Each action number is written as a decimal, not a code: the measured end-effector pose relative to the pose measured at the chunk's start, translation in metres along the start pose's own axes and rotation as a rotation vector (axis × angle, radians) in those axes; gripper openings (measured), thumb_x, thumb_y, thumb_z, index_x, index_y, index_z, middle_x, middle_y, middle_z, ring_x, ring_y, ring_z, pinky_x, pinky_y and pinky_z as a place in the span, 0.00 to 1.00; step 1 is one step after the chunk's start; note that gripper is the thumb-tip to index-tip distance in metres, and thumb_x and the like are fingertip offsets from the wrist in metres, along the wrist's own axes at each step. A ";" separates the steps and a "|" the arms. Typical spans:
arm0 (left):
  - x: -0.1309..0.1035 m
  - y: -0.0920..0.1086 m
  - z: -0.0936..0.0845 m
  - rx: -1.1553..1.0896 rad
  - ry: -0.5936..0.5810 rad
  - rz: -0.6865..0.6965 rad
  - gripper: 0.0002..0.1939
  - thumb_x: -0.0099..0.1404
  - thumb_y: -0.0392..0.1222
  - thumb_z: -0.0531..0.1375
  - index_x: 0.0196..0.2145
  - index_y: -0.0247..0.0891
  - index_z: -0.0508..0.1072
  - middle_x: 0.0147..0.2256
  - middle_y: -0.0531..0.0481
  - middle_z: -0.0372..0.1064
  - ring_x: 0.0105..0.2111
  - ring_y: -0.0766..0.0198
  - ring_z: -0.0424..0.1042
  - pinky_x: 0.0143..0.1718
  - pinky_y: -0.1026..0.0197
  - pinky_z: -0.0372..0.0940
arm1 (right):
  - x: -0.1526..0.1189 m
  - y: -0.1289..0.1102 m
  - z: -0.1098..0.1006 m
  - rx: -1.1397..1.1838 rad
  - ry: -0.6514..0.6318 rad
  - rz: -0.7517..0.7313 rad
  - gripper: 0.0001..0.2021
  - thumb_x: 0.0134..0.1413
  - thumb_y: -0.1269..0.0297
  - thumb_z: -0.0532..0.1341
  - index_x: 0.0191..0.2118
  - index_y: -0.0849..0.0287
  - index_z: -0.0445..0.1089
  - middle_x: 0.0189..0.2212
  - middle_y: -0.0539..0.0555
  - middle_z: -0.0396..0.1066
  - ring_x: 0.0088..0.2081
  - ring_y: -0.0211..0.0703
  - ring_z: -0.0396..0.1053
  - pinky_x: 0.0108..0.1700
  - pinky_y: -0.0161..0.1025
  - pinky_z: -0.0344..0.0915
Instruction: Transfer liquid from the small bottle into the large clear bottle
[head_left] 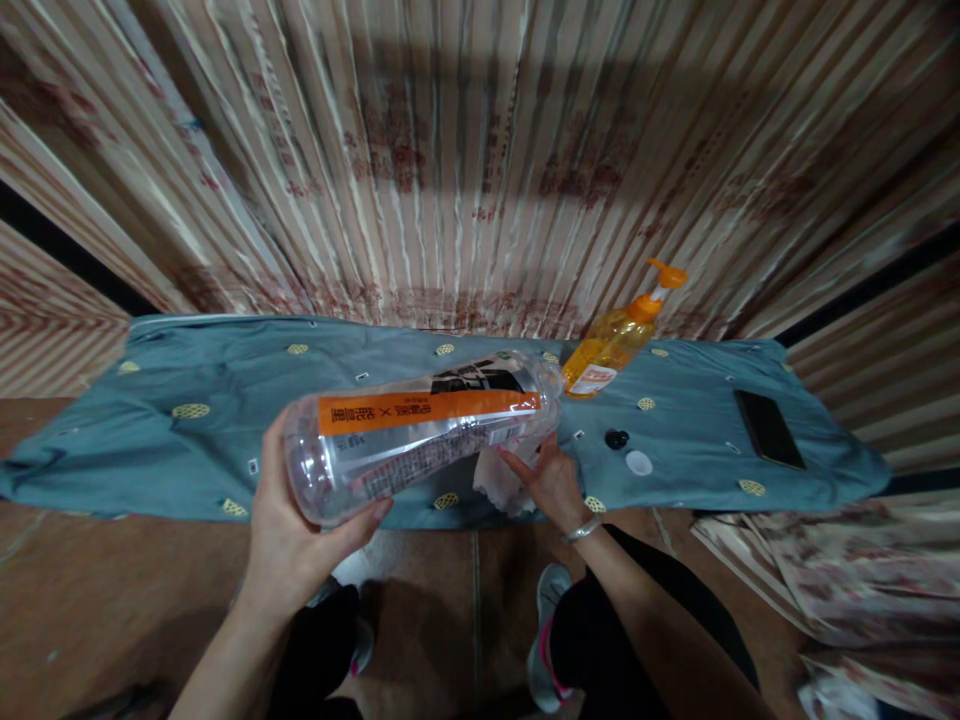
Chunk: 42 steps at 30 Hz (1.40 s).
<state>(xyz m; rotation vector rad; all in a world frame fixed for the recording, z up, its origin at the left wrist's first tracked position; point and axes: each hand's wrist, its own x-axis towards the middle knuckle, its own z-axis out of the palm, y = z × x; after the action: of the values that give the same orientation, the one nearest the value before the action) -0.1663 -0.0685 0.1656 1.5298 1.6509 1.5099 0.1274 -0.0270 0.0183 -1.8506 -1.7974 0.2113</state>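
Note:
A large clear plastic drink bottle [431, 425] with an orange and silver label lies tilted across the middle of the head view. My left hand [292, 530] is wrapped round its wide end at the left. By its narrower right end, my right hand [553, 485] is closed on a thin, pale, crumpled wipe [501, 482], held against the underside of the bottle. The bottle partly hides the wipe and the fingertips of my right hand.
A pump bottle [611, 345] of orange liquid stands behind the bottle's right end. On the teal cloth [217, 375] lie a small black cap [616, 439], a white round lid [639, 462] and a dark flat phone-like slab [769, 430]. A pleated curtain [480, 180] hangs behind.

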 end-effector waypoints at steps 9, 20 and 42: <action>0.000 0.001 0.000 0.004 0.002 0.007 0.54 0.37 0.58 0.75 0.59 0.31 0.70 0.57 0.27 0.73 0.56 0.28 0.76 0.57 0.24 0.68 | 0.000 0.005 0.004 -0.019 0.016 -0.021 0.39 0.65 0.31 0.53 0.54 0.69 0.68 0.33 0.67 0.80 0.34 0.57 0.81 0.34 0.44 0.74; -0.001 -0.005 0.000 0.017 0.005 0.052 0.53 0.39 0.61 0.75 0.60 0.34 0.70 0.57 0.30 0.73 0.56 0.31 0.75 0.58 0.25 0.68 | 0.000 0.003 0.003 -0.004 0.006 -0.008 0.39 0.64 0.30 0.53 0.53 0.69 0.68 0.35 0.68 0.80 0.35 0.58 0.81 0.36 0.45 0.75; -0.003 -0.007 -0.003 0.003 -0.020 0.025 0.52 0.39 0.59 0.76 0.60 0.37 0.69 0.55 0.35 0.73 0.58 0.32 0.74 0.60 0.28 0.68 | 0.000 -0.002 -0.001 0.017 0.015 0.002 0.34 0.66 0.35 0.55 0.54 0.66 0.67 0.35 0.64 0.80 0.35 0.56 0.81 0.35 0.43 0.73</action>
<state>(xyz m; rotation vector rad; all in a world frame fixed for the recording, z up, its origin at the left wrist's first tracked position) -0.1711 -0.0713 0.1597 1.5674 1.6297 1.5006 0.1258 -0.0275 0.0204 -1.8376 -1.7786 0.2114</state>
